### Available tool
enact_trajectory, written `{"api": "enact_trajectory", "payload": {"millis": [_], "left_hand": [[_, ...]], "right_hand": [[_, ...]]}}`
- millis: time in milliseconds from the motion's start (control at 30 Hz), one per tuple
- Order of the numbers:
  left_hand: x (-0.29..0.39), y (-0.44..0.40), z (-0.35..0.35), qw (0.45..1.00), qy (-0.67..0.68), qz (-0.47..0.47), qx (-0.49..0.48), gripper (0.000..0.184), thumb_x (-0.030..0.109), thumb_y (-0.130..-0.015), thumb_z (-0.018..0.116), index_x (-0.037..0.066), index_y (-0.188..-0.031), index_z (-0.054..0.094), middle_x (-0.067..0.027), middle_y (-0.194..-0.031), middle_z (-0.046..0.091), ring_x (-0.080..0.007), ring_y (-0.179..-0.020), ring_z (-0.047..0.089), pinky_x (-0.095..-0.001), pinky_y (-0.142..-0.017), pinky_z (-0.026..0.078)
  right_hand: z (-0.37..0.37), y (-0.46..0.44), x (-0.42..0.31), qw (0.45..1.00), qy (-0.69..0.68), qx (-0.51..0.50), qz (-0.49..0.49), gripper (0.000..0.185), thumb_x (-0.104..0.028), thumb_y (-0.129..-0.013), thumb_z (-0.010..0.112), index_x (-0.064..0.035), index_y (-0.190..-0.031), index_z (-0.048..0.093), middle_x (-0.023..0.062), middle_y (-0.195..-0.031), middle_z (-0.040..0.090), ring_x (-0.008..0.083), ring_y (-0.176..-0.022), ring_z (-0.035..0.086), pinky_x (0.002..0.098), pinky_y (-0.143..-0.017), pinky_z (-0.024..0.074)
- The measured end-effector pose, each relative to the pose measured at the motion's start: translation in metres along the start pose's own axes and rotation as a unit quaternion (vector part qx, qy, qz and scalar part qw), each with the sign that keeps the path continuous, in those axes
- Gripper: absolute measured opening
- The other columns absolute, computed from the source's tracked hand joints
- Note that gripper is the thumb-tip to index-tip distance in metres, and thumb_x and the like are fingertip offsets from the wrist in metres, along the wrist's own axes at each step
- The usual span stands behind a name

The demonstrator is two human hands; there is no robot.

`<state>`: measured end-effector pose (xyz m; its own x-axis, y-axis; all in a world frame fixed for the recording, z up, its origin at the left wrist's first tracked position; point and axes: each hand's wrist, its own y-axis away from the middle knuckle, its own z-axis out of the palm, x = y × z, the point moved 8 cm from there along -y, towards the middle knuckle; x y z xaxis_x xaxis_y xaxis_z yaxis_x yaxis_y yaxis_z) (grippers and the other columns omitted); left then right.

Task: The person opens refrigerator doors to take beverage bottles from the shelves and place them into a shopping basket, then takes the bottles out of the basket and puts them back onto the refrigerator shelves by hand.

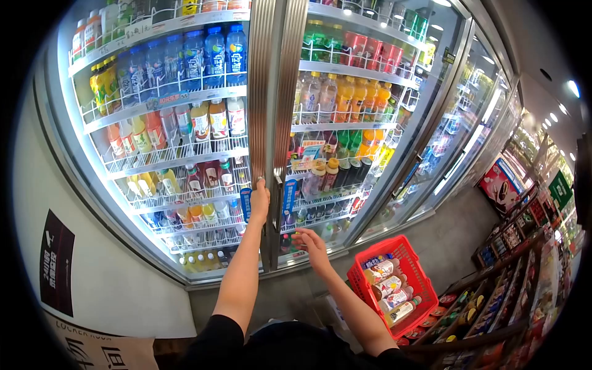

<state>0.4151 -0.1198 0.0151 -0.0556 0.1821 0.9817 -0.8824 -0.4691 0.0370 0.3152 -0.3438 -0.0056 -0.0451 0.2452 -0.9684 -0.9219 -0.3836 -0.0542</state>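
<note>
My left hand (260, 202) is closed on the handle of the left glass cooler door, beside the metal door frame (264, 92). The fingers partly hide the handle. My right hand (311, 246) is in front of the lower part of the right-hand door, fingers loosely apart and nothing in them. A dark handle (277, 194) of that neighbouring door is above it. To the right of my right forearm is a red shopping basket (412, 260) with several drink bottles (390, 285) lying inside.
Shelves of bottles (191, 58) fill the lit cooler on the left. Behind the right door are more bottles and cans (373, 52). Snack racks (487, 308) line the lower right. A white wall panel (111, 246) borders the cooler at left.
</note>
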Motion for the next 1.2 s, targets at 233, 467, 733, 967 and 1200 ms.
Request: {"api": "enact_trajectory", "payload": {"millis": [233, 467, 733, 967, 1200], "left_hand": [[-0.003, 0.077, -0.005, 1.000, 0.016, -0.014, 0.002, 0.059, 0.048, -0.100, 0.039, 0.018, -0.050, 0.029, 0.0055, -0.047, 0.025, -0.0098, -0.042, 0.022, -0.0313, -0.045, 0.016], [-0.009, 0.191, -0.034, 0.999, 0.031, -0.009, 0.020, 0.057, 0.050, -0.099, 0.037, 0.018, -0.054, 0.026, 0.0057, -0.049, 0.024, -0.0093, -0.045, 0.025, -0.0281, -0.048, 0.022], [0.003, 0.339, -0.102, 0.990, 0.062, 0.028, 0.125, 0.050, 0.042, -0.100, 0.044, 0.014, -0.060, 0.036, 0.0031, -0.056, 0.035, -0.0090, -0.053, 0.035, -0.0266, -0.053, 0.027], [0.039, 0.484, -0.197, 0.930, -0.052, 0.117, 0.345, 0.032, 0.034, -0.097, 0.058, 0.005, -0.084, 0.063, -0.0022, -0.074, 0.059, -0.0130, -0.068, 0.055, -0.0265, -0.068, 0.043], [-0.081, 0.596, -0.355, 0.839, -0.074, 0.024, 0.539, 0.030, 0.025, -0.093, 0.045, 0.008, -0.070, 0.055, -0.0009, -0.064, 0.051, -0.0120, -0.058, 0.047, -0.0276, -0.054, 0.035]], "right_hand": [[-0.017, 0.033, -0.004, 0.999, -0.041, -0.003, 0.006, 0.032, -0.019, -0.103, 0.050, -0.0008, -0.128, 0.058, 0.0078, -0.110, 0.067, 0.0121, -0.094, 0.063, 0.0247, -0.082, 0.0499], [-0.014, 0.067, -0.016, 0.999, -0.010, -0.046, -0.001, 0.032, -0.026, -0.103, 0.049, -0.0066, -0.125, 0.060, 0.0036, -0.111, 0.070, 0.0126, -0.095, 0.068, 0.0233, -0.076, 0.0487], [0.022, 0.115, -0.012, 0.993, -0.045, -0.108, 0.000, 0.032, -0.021, -0.103, 0.047, -0.0002, -0.125, 0.059, 0.0111, -0.109, 0.067, 0.0158, -0.098, 0.064, 0.0286, -0.085, 0.0523], [0.084, 0.163, 0.020, 0.978, -0.060, -0.196, 0.039, 0.029, -0.022, -0.103, 0.048, -0.0043, -0.123, 0.061, 0.0067, -0.107, 0.068, 0.0134, -0.096, 0.062, 0.0281, -0.084, 0.0501], [0.127, 0.170, 0.043, 0.967, -0.063, -0.239, 0.066, 0.029, -0.021, -0.103, 0.048, -0.0034, -0.122, 0.060, 0.0078, -0.108, 0.067, 0.0141, -0.097, 0.062, 0.0287, -0.084, 0.0513]]}}
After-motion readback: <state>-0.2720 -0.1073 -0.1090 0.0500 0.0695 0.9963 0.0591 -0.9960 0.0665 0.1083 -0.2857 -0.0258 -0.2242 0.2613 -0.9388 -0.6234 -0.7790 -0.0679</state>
